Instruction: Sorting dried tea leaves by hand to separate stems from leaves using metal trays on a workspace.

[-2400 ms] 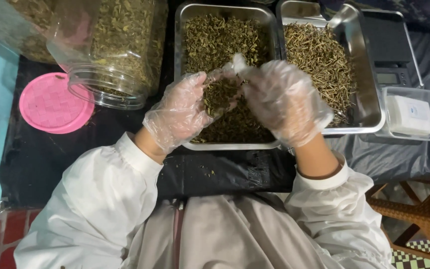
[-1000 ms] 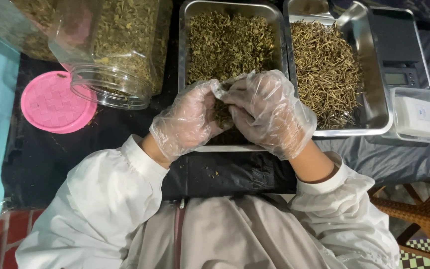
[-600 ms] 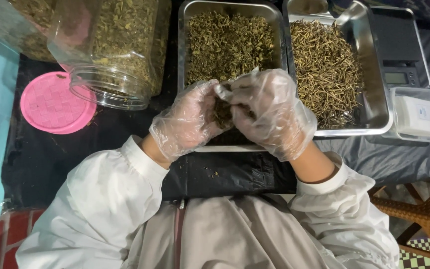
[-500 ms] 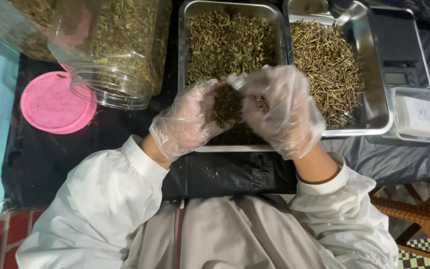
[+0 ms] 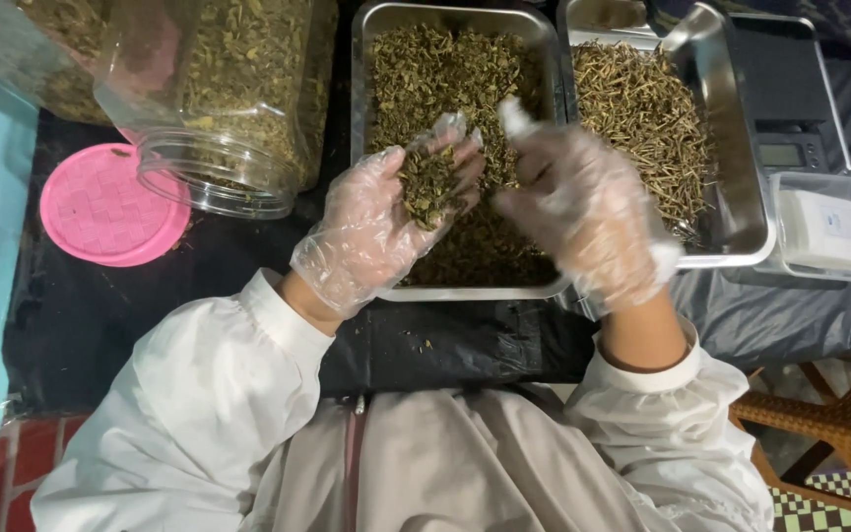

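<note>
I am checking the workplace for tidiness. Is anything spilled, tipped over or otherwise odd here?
Yes. The big clear jar of dried herbs lies on its side, mouth open, its pink lid off beside it. Small crumbs lie on the black cloth below the metal tray. The left hand cups herbs over the tray.

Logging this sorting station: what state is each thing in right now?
left hand: gloved, cupped, holding dried herb clump
right hand: gloved, open, empty
plastic jar: tipped over, uncapped
pink lid: off, lying flat
left steel tray: filled with herbs
</note>
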